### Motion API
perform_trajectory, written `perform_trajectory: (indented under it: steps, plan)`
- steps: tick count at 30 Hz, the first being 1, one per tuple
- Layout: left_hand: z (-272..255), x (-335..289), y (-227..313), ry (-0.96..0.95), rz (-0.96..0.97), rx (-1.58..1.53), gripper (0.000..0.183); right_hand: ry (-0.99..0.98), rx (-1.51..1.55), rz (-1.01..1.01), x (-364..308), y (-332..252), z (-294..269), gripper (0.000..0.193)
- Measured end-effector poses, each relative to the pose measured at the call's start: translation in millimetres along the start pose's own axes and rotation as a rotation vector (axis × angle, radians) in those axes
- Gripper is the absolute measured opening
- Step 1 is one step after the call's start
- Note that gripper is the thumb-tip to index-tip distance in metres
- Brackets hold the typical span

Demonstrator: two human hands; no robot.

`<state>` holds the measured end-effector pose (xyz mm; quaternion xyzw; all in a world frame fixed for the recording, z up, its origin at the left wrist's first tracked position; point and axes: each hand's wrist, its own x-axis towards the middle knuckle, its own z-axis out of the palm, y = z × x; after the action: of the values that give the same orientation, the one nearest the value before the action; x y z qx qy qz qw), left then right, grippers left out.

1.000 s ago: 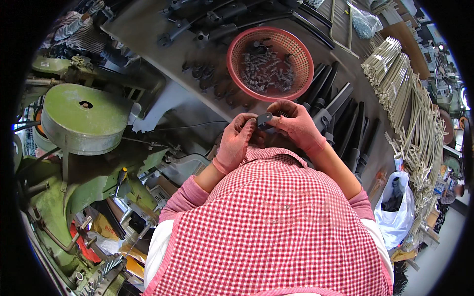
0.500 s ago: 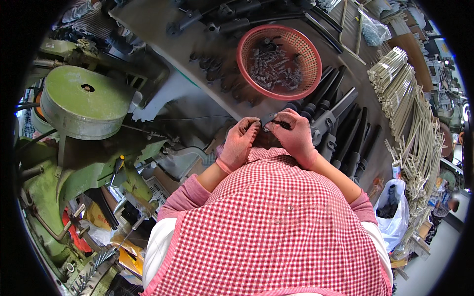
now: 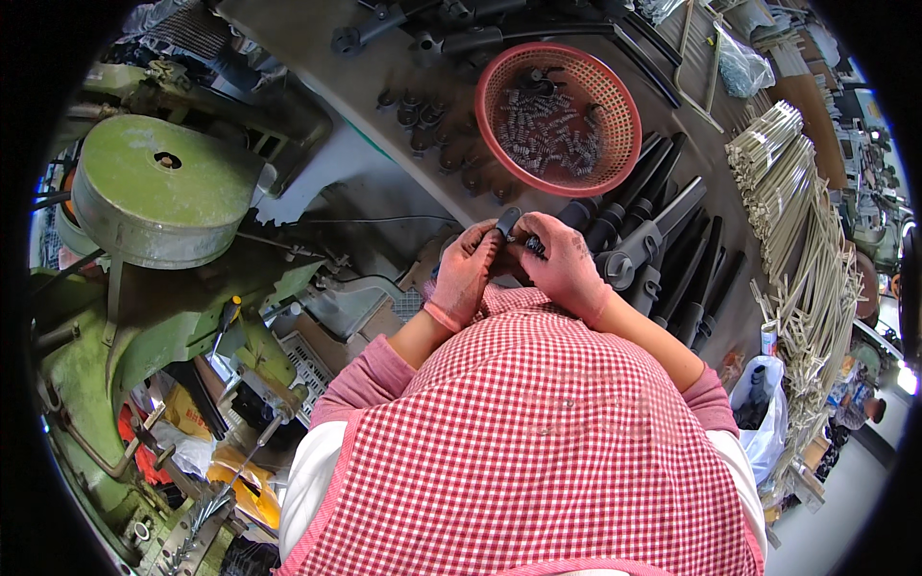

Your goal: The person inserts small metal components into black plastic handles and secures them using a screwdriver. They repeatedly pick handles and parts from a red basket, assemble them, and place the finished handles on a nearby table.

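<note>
My two hands, in pink gloves with darkened fingertips, meet in front of my checked apron. The left hand (image 3: 465, 278) pinches a small dark grey, round-ended metal part (image 3: 509, 221), which sticks up between both hands' fingertips. My right hand (image 3: 564, 261) is closed beside it, with its fingers curled over a small dark ribbed piece (image 3: 535, 247) that looks like a coil spring. The fingers cover where the two pieces meet. Beyond my hands a red plastic basket (image 3: 488, 130) holds many small springs (image 3: 547, 130) and a few dark parts.
Small dark fittings (image 3: 423, 115) sit on the table left of the basket. Black tubes with grey joints (image 3: 629, 252) lie right of my hands. A green machine (image 3: 163, 192) stands at the left. Bundled pale rods (image 3: 797, 221) and a white bag (image 3: 762, 413) are at the right.
The grey part has turned from lying slantwise to standing more upright between my fingers. My right hand has rolled over and shifted slightly left, showing more of its back.
</note>
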<state>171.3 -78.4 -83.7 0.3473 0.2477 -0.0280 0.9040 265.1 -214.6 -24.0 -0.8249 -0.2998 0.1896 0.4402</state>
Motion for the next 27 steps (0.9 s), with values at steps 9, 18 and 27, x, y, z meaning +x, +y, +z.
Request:
perform_trajectory:
  steps: [9,18,27]
  plan:
    - [-5,20,3,-0.054,0.127,0.12,0.019,-0.067,0.63,0.504,15,6,-12,0.02]
    - [-15,22,8,-0.171,0.016,0.215,0.017,-0.084,0.526,0.626,19,23,1,0.026]
    - [-23,60,1,0.003,0.068,0.599,0.026,-0.255,-0.389,0.059,24,57,13,0.03]
